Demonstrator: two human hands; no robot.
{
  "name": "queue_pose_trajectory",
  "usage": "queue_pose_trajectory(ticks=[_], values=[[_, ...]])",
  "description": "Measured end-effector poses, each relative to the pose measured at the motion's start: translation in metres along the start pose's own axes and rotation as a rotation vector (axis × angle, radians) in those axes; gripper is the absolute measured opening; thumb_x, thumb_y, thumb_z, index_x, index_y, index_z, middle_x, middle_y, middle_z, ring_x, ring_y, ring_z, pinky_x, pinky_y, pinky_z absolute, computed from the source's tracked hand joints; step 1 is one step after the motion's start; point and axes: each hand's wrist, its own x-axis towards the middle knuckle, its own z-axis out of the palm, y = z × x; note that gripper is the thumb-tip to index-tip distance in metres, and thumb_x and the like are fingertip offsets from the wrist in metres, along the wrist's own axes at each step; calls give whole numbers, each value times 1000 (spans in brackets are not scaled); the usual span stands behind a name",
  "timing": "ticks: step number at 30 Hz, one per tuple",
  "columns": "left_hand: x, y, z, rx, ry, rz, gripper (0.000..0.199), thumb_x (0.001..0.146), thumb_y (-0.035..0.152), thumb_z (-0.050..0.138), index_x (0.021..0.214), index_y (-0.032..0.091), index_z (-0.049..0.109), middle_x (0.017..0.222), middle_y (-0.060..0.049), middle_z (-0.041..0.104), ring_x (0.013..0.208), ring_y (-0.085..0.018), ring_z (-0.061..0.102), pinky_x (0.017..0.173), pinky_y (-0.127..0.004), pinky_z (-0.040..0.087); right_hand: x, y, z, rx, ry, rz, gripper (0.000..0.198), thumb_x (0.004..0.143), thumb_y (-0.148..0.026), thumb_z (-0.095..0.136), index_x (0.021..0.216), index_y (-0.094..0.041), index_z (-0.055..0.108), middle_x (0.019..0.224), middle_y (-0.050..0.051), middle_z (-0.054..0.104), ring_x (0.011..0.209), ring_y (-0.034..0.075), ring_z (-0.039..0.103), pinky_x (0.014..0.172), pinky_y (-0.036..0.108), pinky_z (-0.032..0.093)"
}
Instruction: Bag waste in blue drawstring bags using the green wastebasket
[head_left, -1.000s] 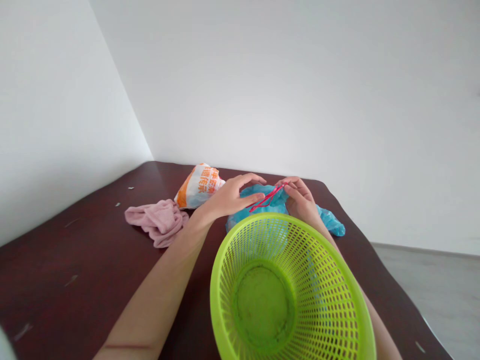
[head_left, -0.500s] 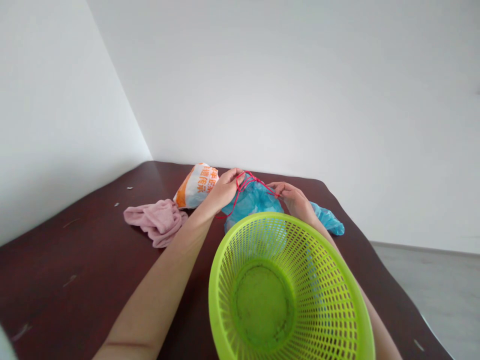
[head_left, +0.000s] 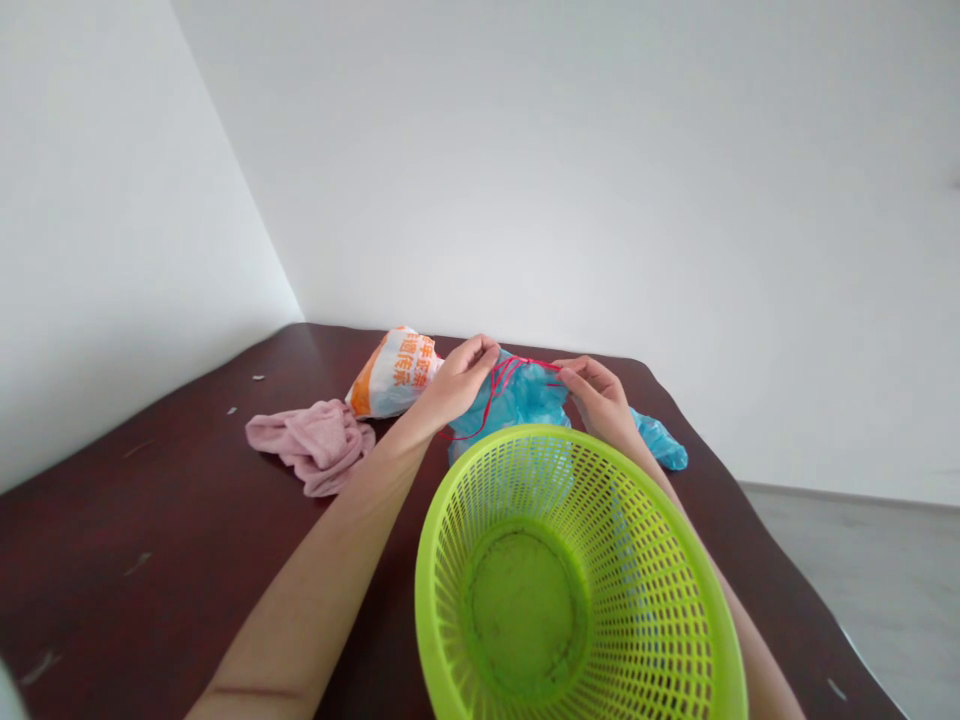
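Behind the green basket, a red string (head_left: 529,361) stretches between my two hands, with loops and a loose end hanging at the left. My left hand (head_left: 466,372) pinches it at the left, fingers closed. On the right, my right hand (head_left: 596,392) is closed on its other part. Just under the string lies a crumpled blue plastic bag (head_left: 529,395), its lower part hidden by the basket. The green plastic basket (head_left: 525,610), with slotted sides, sits in front of the bag between my forearms, its inside facing me.
A pink cloth (head_left: 319,447) lies bunched on the dark red table (head_left: 150,560). Beside it stands a white and orange plastic bag (head_left: 397,375). Another blue plastic piece (head_left: 660,440) pokes out right of my right wrist. White walls (head_left: 600,180) border the table.
The string has been drawn straighter between my hands. My left hand has moved slightly right, and my right hand has turned, its fingers now closer together on the string.
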Motion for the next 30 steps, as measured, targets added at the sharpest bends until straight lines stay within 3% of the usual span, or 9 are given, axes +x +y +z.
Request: queue_pose_trajectory(ticks=[7, 14, 16, 19, 21, 24, 27, 30], values=[[2, 3, -12, -167, 318, -66, 34, 116, 27, 80, 83, 23, 72, 81, 1, 59, 79, -20, 51, 74, -28, 43, 6, -2, -10, 264, 209, -45, 32, 91, -48, 108, 93, -30, 81, 104, -1, 89, 90, 17, 79, 90, 32, 68], [4, 1, -18, -242, 474, 0, 49, 111, 51, 89, 76, 25, 66, 76, 1, 57, 72, -19, 49, 66, -30, 43, 18, 4, -38, 517, 349, 68, 22, 99, -34, 93, 93, -29, 73, 88, -4, 79, 76, 15, 73, 80, 30, 68], [3, 6, -20, -172, 411, 22, 64, 110, 64, 87, 68, 25, 60, 69, 1, 51, 67, -19, 43, 63, -33, 39, 20, 6, -44, 545, 393, 77, 21, 99, -30, 89, 90, -28, 70, 85, -4, 78, 75, 15, 72, 81, 30, 68], [-2, 18, -25, -11, 137, 62, 77, 107, 81, 82, 62, 25, 55, 61, 1, 43, 62, -18, 34, 60, -35, 28, 18, 6, -45, 508, 386, 41, 22, 101, -33, 88, 89, -29, 70, 86, -4, 78, 77, 16, 74, 86, 33, 70], [-6, 23, -30, 121, -34, 86, 72, 106, 79, 84, 64, 24, 63, 63, 0, 50, 62, -18, 40, 60, -34, 26, 15, 2, -43, 477, 335, 2, 25, 103, -39, 90, 89, -30, 71, 86, -3, 77, 79, 17, 75, 89, 34, 70], [-11, 18, -39, 232, -209, 23, 49, 105, 66, 92, 77, 27, 83, 68, -2, 67, 62, -21, 53, 60, -34, 30, 11, -8, -39, 474, 260, -45, 43, 103, -50, 93, 78, -30, 65, 84, -3, 75, 83, 17, 77, 96, 33, 70], [-11, 1, -45, 224, -225, -100, 51, 97, 59, 102, 65, 29, 79, 58, -3, 63, 53, -22, 51, 59, -36, 30, 8, -19, -36, 444, 225, -68, 63, 103, -54, 95, 65, -29, 51, 82, -2, 74, 85, 18, 78, 101, 36, 70], [-8, -17, -47, 317, -146, -108, 66, 101, 60, 97, 52, 29, 66, 51, -3, 52, 51, -22, 44, 63, -39, 34, 6, -29, -33, 389, 215, -76, 56, 101, -49, 96, 67, -30, 55, 84, -1, 74, 86, 20, 78, 102, 40, 70]])
